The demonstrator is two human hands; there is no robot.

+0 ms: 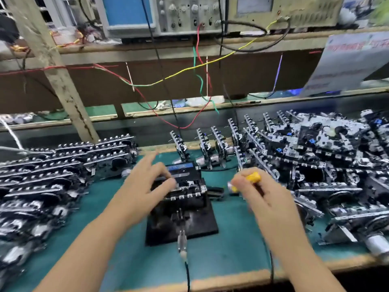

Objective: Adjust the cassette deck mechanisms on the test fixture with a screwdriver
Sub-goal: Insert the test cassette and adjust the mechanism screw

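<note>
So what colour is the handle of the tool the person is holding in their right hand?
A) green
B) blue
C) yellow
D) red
C: the right hand is curled round a screwdriver whose handle shows yellow above the fingers, just right of the cassette deck mechanism on the black test fixture.

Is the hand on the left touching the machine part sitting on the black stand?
Touching. In the head view, the left hand has its fingers laid straight on top of the cassette deck mechanism mounted on the black test fixture.
</note>
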